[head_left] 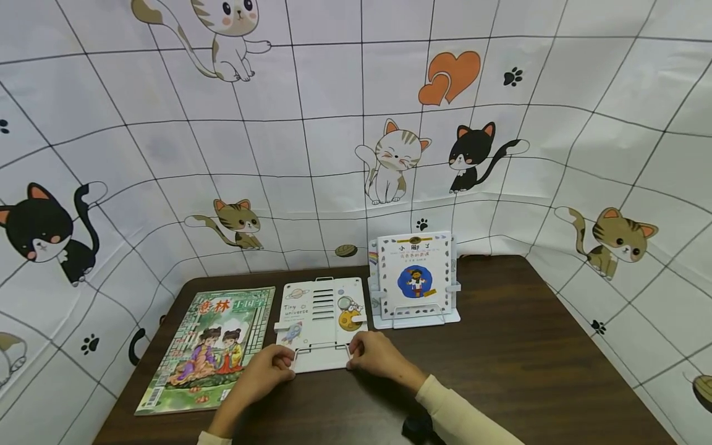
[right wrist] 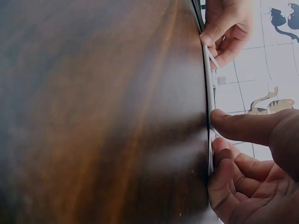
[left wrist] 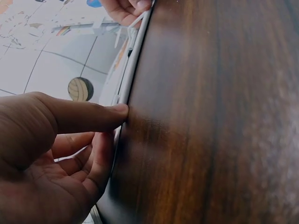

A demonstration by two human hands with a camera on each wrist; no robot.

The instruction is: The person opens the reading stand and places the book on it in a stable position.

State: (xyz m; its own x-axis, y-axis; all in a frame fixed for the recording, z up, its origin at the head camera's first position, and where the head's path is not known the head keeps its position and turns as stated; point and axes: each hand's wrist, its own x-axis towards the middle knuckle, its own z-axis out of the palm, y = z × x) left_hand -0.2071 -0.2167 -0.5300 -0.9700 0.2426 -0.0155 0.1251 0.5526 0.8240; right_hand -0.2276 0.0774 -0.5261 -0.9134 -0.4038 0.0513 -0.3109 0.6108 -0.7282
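Observation:
A white book stand (head_left: 327,330) printed with "Tiny universe", a rocket and planets lies flat on the table in the head view, its wire holder folded at the front. My left hand (head_left: 266,372) pinches its front left corner between thumb and curled fingers. At the front right corner, my right hand (head_left: 381,357) does the same. The left wrist view has the left thumb (left wrist: 93,115) against the stand's front edge. In the right wrist view the right thumb (right wrist: 247,128) presses that edge, and the left hand (right wrist: 228,30) shows beyond.
Left of the stand lies a magazine (head_left: 214,352) with two illustrated figures. Behind to the right, a second stand (head_left: 452,312) props up a white children's book (head_left: 416,272). A black object (head_left: 417,426) is near the right sleeve. A cat-patterned cloth (head_left: 334,142) hangs around the wooden table (head_left: 528,364).

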